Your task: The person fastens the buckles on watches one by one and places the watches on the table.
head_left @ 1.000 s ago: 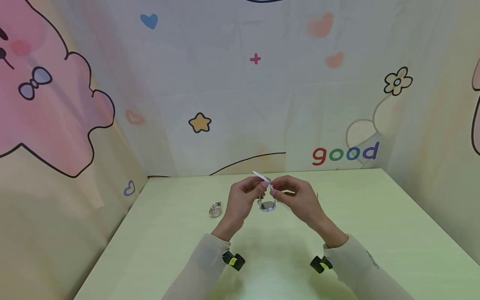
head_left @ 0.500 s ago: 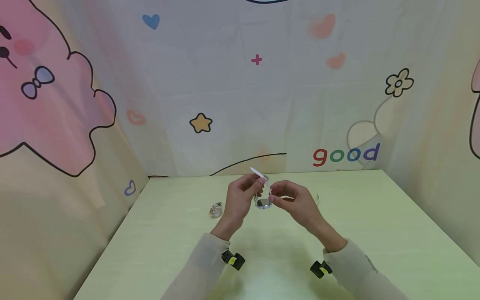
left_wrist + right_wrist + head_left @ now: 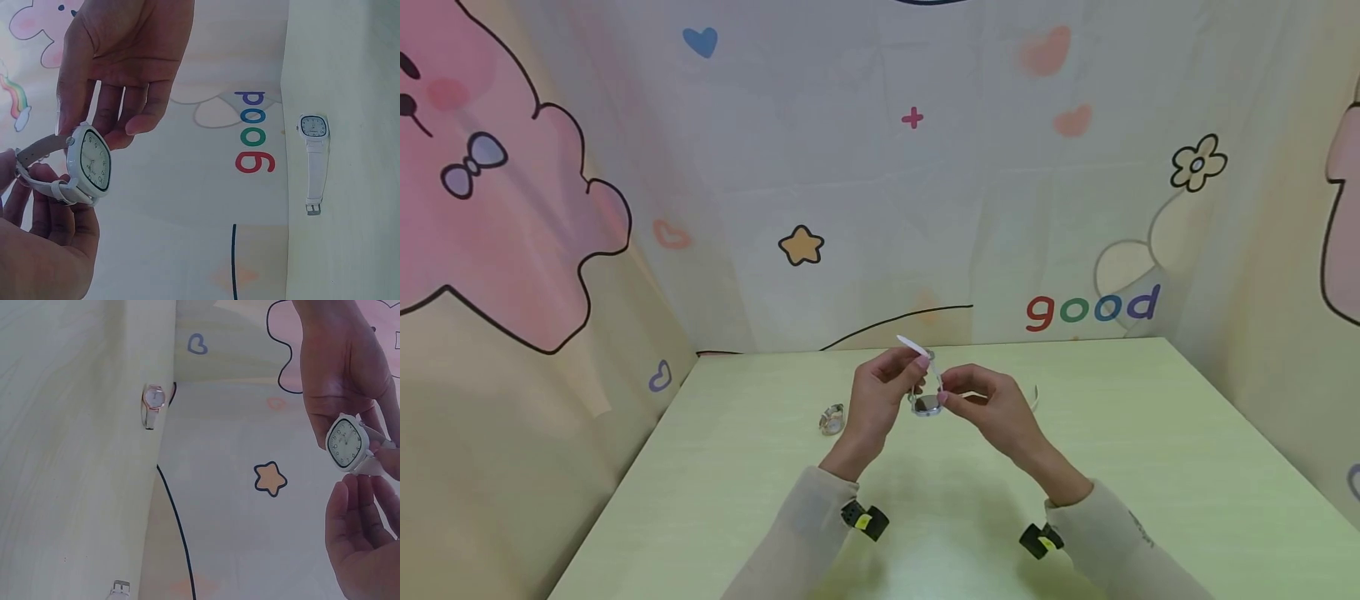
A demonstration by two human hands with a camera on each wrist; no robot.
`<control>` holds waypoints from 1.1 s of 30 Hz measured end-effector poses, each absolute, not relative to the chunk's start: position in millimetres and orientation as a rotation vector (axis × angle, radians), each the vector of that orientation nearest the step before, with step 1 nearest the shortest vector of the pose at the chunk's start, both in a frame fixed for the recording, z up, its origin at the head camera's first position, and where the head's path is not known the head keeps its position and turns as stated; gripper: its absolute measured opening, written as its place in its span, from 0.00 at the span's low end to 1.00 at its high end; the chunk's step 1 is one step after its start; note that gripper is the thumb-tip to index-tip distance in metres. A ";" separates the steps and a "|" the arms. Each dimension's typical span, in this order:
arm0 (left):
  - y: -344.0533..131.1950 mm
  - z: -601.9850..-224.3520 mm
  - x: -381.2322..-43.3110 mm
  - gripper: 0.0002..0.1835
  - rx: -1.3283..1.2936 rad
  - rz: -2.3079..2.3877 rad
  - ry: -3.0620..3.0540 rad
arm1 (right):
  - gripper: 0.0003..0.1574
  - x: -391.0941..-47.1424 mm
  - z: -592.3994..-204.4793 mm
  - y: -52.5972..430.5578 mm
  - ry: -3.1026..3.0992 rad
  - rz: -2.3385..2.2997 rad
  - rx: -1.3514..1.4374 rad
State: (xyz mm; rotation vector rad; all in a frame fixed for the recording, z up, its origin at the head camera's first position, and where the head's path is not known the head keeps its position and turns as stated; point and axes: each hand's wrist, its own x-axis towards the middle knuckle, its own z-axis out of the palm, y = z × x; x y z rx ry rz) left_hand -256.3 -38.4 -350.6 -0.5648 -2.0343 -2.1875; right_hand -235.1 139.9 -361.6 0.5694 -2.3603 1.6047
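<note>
A white wristwatch with a rounded-square case, a pale dial and a white strap [image 3: 90,159] hangs in the air above the pale green table [image 3: 715,517], between the two hands, its strap arched over the case. The left hand [image 3: 876,400] pinches the upper part of the strap between thumb and fingers, one white end jutting out past the thumb; the right hand [image 3: 996,408] pinches the strap just beside the case, its other fingers loosely bent. Neither hand cradles the case from below, so if both pinches loosened together, the watch could drop face-down onto the wood. A pull from one side alone might slide the strap out of the left thumb's hold, and the right thumb, close to the small crown [image 3: 70,141], could knock it and shift the time. A second white watch [image 3: 316,156] and a rose-gold-rimmed watch with a round dial [image 3: 154,398] lie well apart, unlikely to be bumped
</note>
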 end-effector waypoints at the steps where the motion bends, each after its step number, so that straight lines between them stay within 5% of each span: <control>1: -38.4 -350.6 -256.1 0.17 -0.566 -2.186 -2.039 | 0.15 -235.0 -361.4 140.0 -2.359 1.603 0.570; 33: -35.7 -359.0 -253.6 0.15 -0.596 -2.103 -2.154 | 0.17 -234.5 -363.2 143.0 -2.379 1.594 0.512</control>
